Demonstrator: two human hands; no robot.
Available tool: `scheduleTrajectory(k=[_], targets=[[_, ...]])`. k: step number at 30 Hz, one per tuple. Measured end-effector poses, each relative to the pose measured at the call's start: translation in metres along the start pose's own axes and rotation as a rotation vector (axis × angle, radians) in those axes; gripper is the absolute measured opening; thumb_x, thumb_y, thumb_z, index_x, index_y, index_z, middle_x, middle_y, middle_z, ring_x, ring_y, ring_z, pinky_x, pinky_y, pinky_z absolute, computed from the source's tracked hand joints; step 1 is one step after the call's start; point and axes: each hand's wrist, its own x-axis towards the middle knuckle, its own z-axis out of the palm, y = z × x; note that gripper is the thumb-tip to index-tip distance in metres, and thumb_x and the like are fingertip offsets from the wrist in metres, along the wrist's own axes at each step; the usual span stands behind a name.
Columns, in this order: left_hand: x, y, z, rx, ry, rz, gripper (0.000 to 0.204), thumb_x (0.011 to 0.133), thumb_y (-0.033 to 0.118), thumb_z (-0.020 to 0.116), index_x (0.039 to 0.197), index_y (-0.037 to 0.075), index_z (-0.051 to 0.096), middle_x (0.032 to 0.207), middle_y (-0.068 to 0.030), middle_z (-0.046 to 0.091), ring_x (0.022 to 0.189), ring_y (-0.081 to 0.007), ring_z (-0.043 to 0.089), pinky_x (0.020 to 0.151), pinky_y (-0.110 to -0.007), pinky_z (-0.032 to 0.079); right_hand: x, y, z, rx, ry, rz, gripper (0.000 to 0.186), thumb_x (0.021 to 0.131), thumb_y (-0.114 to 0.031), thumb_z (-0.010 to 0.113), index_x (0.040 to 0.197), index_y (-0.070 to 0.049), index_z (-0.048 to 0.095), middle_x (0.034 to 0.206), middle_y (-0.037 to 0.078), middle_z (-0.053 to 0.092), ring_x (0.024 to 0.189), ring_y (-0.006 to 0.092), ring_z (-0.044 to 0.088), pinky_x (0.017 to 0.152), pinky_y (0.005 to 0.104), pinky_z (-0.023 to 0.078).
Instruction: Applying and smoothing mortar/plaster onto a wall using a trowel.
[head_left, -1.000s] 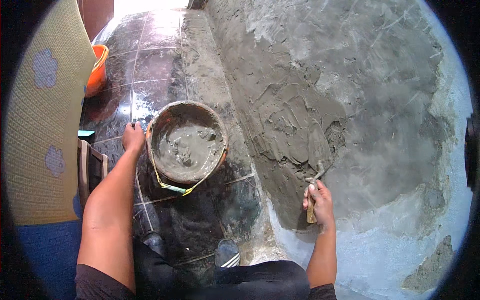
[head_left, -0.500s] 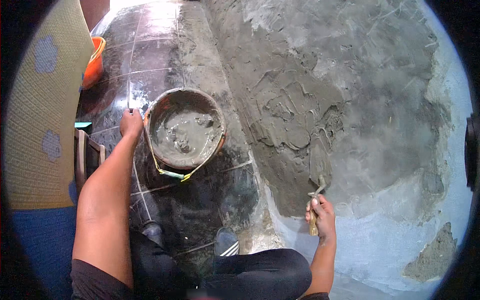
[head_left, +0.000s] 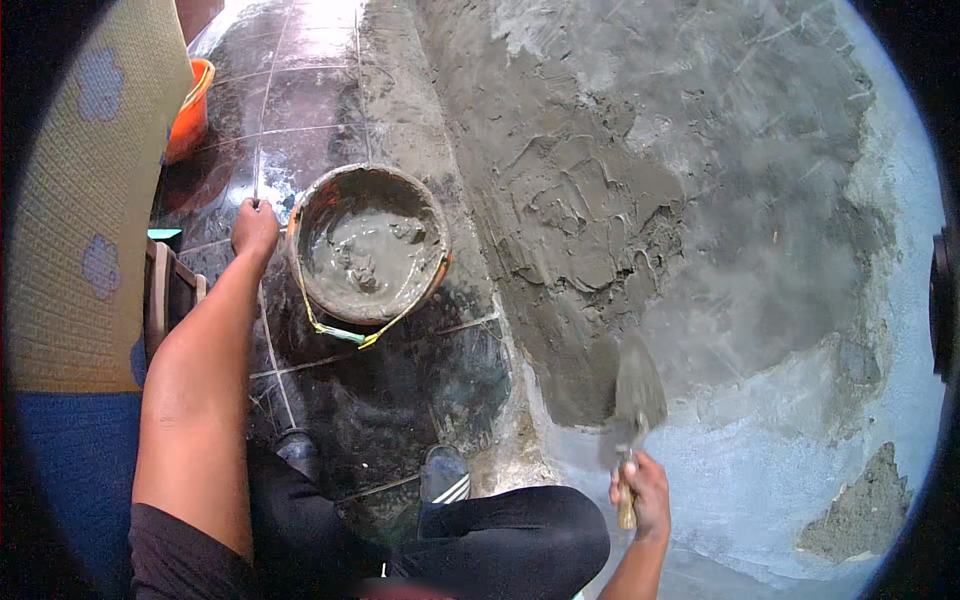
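A pointed trowel [head_left: 640, 385] with a wooden handle is in my right hand [head_left: 648, 495], its fingers wrapped round the handle. Its blade, slightly blurred, lies over the lower edge of the wet grey mortar [head_left: 585, 215] spread on the wall. My left hand [head_left: 256, 230] is closed in a fist over the tiled floor, just left of the bucket. Whatever it holds, if anything, cannot be made out. The mortar-caked bucket [head_left: 427, 305] holds wet grey mix [head_left: 370, 258], and its wire handle with a pale green grip hangs down on the near side.
An orange bucket [head_left: 188, 125] stands at the far left, beside a yellow and blue patterned cloth or mat [head_left: 75, 220]. Dark glossy tiles [head_left: 390, 385] run under the mortar bucket. Light blue wall [head_left: 720, 480] borders the mortar. My shoes [head_left: 443, 475] rest on the floor.
My right hand has drawn the trowel down toward me, from the middle of the wet mortar to its lower edge. My left hand has shifted slightly up and left, still closed.
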Motion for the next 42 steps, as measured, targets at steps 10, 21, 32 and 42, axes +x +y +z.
scheduleTrajectory(k=[10,21,32,42], targets=[[-0.004,0.003,-0.009,-0.021,0.053,0.042,0.047,0.095,0.040,0.049,0.116,0.000,0.062,0.115,-0.0270,0.066,0.111,-0.0447,0.061,0.094,-0.049,0.046,0.183,-0.029,0.061,-0.004,-0.173,-0.052,0.016,0.101,-0.025,0.055,0.105,-0.009,0.056,0.078,0.001,0.058,0.055,0.0093,0.055,0.048,0.0247,0.046],[-0.004,0.005,0.003,0.042,-0.026,0.061,0.053,0.096,0.041,0.048,0.122,-0.004,0.060,0.120,-0.0297,0.063,0.115,-0.0446,0.060,0.098,-0.049,0.045,0.116,0.039,0.025,-0.029,-0.041,0.003,0.015,0.100,-0.020,0.058,0.102,-0.005,0.059,0.074,0.002,0.057,0.055,0.0114,0.055,0.050,0.0260,0.045],[0.006,-0.016,0.010,0.119,-0.152,0.037,0.050,0.093,0.041,0.050,0.116,-0.001,0.065,0.118,-0.0251,0.066,0.112,-0.0419,0.062,0.096,-0.048,0.048,0.006,0.151,-0.023,-0.096,0.045,0.198,0.017,0.095,-0.017,0.064,0.103,-0.003,0.064,0.086,0.002,0.064,0.078,0.0141,0.061,0.070,0.0303,0.049],[-0.026,0.013,-0.003,0.070,-0.302,0.005,0.057,0.097,0.048,0.044,0.124,0.000,0.061,0.127,-0.0260,0.061,0.120,-0.0419,0.058,0.103,-0.048,0.043,0.134,-0.065,0.162,-1.409,-0.128,-0.860,0.039,0.091,-0.033,0.062,0.124,-0.010,0.061,0.094,0.017,0.066,0.085,0.0369,0.067,0.074,0.0475,0.054]])
